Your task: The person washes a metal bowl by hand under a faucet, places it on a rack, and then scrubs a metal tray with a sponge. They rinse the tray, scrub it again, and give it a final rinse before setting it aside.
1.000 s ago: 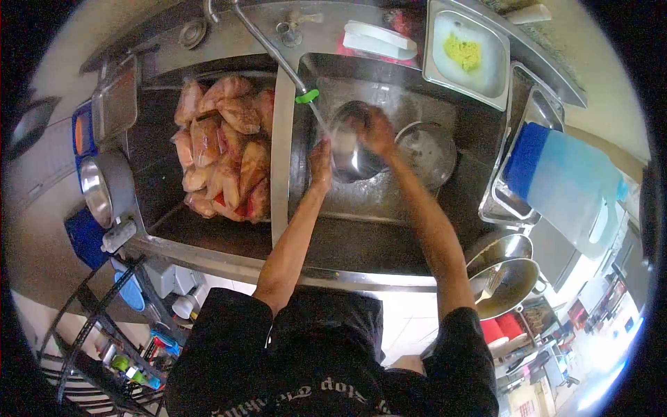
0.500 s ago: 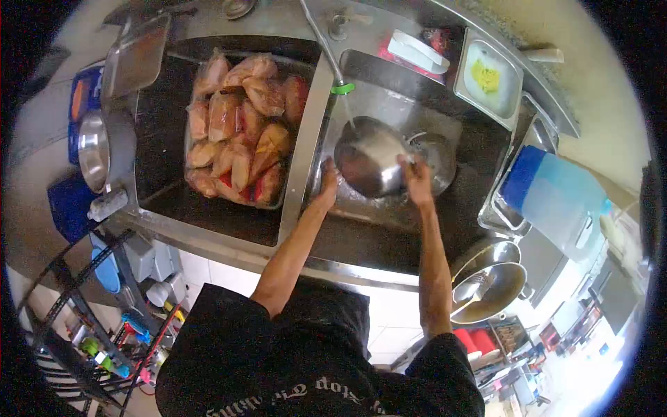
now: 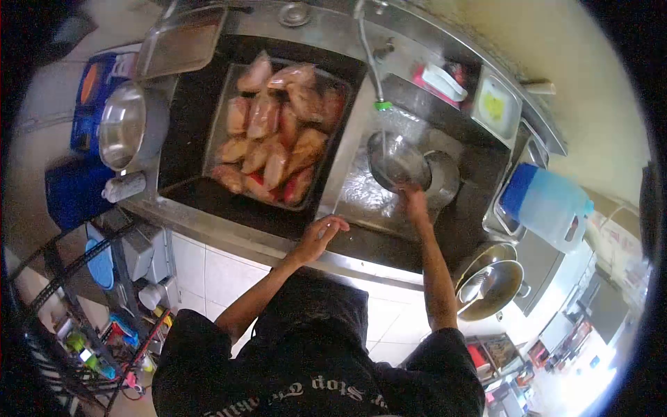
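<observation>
A round metal bowl (image 3: 398, 160) sits tilted in the right sink basin, beneath the faucet (image 3: 372, 66) with its green tip. Water runs from the tip into it. My right hand (image 3: 415, 201) grips the bowl's near rim. Another round metal bowl (image 3: 446, 181) lies just right of it, partly covered. My left hand (image 3: 323, 235) hovers by the sink's front edge, near the divider, fingers stretched out and holding nothing. Left of the divider, a tray (image 3: 208, 156) full of bagged pieces, apparently raw meat (image 3: 274, 163), rests in the other basin.
A steel bowl (image 3: 122, 128) stands at the left counter end. Behind the right basin are a white-handled brush-like item (image 3: 445, 83) and a metal pan with a yellow sponge (image 3: 494, 105). A blue plastic jug (image 3: 549, 205) and frying pans (image 3: 492, 290) are at right.
My left hand has left the bowl's side and drawn back to the sink's front edge. The bowl has tipped in my right hand. The view has shifted, moving the basins rightward.
</observation>
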Demonstrator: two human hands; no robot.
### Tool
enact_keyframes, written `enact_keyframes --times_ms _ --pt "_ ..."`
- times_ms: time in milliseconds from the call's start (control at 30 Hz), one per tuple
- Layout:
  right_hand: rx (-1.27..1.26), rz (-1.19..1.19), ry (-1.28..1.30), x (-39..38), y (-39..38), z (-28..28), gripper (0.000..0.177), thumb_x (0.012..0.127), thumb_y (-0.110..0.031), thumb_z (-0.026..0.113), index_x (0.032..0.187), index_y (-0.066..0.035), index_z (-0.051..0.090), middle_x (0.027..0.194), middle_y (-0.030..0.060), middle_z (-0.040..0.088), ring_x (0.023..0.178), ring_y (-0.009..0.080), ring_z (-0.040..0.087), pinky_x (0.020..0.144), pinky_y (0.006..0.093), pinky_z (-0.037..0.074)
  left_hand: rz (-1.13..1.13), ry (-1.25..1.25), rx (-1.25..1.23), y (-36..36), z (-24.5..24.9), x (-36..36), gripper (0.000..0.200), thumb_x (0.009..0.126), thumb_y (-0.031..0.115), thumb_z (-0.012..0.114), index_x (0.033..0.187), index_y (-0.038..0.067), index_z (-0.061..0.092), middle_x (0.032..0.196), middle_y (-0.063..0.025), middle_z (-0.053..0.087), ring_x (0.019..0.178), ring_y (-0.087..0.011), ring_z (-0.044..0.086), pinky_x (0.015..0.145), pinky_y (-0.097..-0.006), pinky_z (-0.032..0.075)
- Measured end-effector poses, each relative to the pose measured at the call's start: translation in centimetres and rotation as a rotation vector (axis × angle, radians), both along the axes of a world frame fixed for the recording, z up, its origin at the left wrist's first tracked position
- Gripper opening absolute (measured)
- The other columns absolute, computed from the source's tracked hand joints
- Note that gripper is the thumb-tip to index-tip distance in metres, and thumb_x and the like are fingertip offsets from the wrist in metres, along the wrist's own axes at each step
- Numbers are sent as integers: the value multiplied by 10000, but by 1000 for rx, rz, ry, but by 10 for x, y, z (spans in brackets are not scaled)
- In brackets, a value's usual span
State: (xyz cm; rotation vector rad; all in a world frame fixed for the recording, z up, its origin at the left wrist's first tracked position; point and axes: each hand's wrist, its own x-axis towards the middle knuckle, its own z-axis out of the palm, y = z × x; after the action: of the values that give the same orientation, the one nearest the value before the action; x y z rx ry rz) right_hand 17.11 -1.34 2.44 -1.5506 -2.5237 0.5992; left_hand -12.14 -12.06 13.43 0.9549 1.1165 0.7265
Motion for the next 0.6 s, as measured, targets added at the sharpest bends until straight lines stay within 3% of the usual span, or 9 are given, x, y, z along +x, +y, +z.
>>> enact_keyframes --times_ms 100,133,167,267,300,333,400,467,600 --pt "-194 -491 313 22 -5 15 272 760 -138 621 1015 -64 561 846 66 601 787 206 567 758 307 424 60 24 35 3 0 -9 308 875 300 460 1042 51 529 1033 -67 540 950 -168 507 826 -291 402" --pt "-309 -870 676 6 -7 49 248 808 -137 583 1034 -39 552 882 50 598 800 181 559 734 285 436 81 22 35 9 1 -11 295 866 266 493 1071 54 511 1063 -65 525 959 -165 500 822 -288 406" --pt "-206 -711 771 54 -10 13 239 820 -109 553 1039 -14 544 897 72 591 813 178 559 735 265 439 158 -28 119 15 3 -11 333 851 237 524 1126 62 459 1133 -66 472 1003 -174 471 838 -297 407" --pt "-547 -921 1225 73 -10 81 269 798 -164 539 1008 4 559 994 102 575 881 210 544 788 307 431 245 -169 172 44 3 2 547 827 188 566 1276 81 273 1314 -80 273 1137 -217 356 882 -328 405" --pt "-526 -1026 1414 12 -10 151 324 800 -205 524 1054 -4 522 1013 104 553 882 228 537 792 331 432 201 -157 154 52 0 12 609 826 231 564 1302 86 214 1334 -98 231 1173 -238 312 909 -353 385" --pt "-434 -861 1318 34 -14 139 374 817 -249 507 1106 -12 479 1033 105 531 901 240 523 826 350 413 153 -150 135 56 -2 16 673 826 274 563 1329 90 156 1354 -117 189 1209 -258 269 936 -378 366" --pt "-386 -851 1320 20 -13 163 381 823 -249 499 1116 -8 471 1048 109 525 921 235 515 834 348 408 43 -33 182 67 50 5 768 803 381 565 1344 76 113 1369 -156 148 1251 -285 205 1000 -415 271" --pt "-394 -842 1320 -8 -6 178 387 829 -250 491 1127 -4 464 1063 113 519 941 231 506 842 346 403 16 -161 185 74 76 -3 881 755 445 599 1346 49 78 1382 -166 125 1284 -285 131 1048 -399 139" --pt "-496 -778 1304 -88 8 183 400 840 -250 474 1149 4 450 1093 121 506 981 221 490 857 342 393 32 -248 449 89 112 -46 931 671 422 690 1328 34 157 1310 -163 300 1222 -273 282 1018 -397 217"
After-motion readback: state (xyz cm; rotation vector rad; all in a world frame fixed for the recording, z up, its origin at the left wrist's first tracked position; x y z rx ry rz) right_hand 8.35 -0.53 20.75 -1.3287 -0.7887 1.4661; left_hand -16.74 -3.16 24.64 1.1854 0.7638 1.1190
